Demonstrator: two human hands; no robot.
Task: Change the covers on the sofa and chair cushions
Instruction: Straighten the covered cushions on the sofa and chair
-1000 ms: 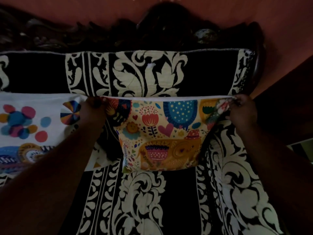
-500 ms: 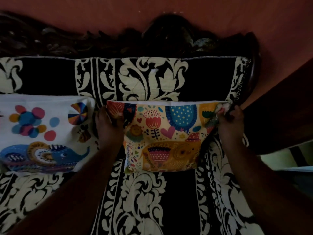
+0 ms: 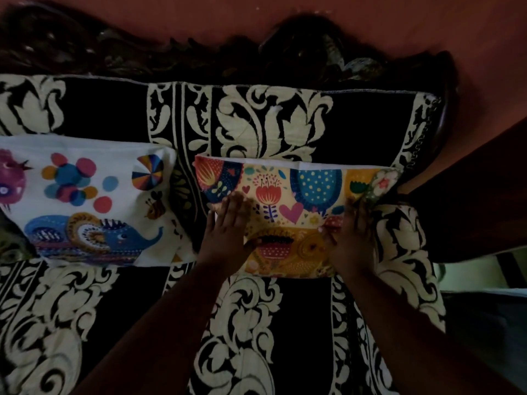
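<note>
A yellow cushion (image 3: 296, 203) with flowers, hearts and blue dotted shapes leans against the sofa back at the right end of the sofa. My left hand (image 3: 228, 226) lies flat on its left part, fingers straight. On its right part my right hand (image 3: 352, 232) presses with flat fingers. A white cushion (image 3: 85, 195) with an elephant and coloured circles stands to the left, apart from the yellow one.
The sofa (image 3: 256, 323) wears a black cover with cream leaf scrolls. A dark carved wooden frame (image 3: 199, 58) tops its back against a reddish wall. A dark wooden armrest (image 3: 470, 195) rises at the right.
Both hands have let go of the yellow cushion's top corners and come down onto its face. The cushion now rests against the sofa back.
</note>
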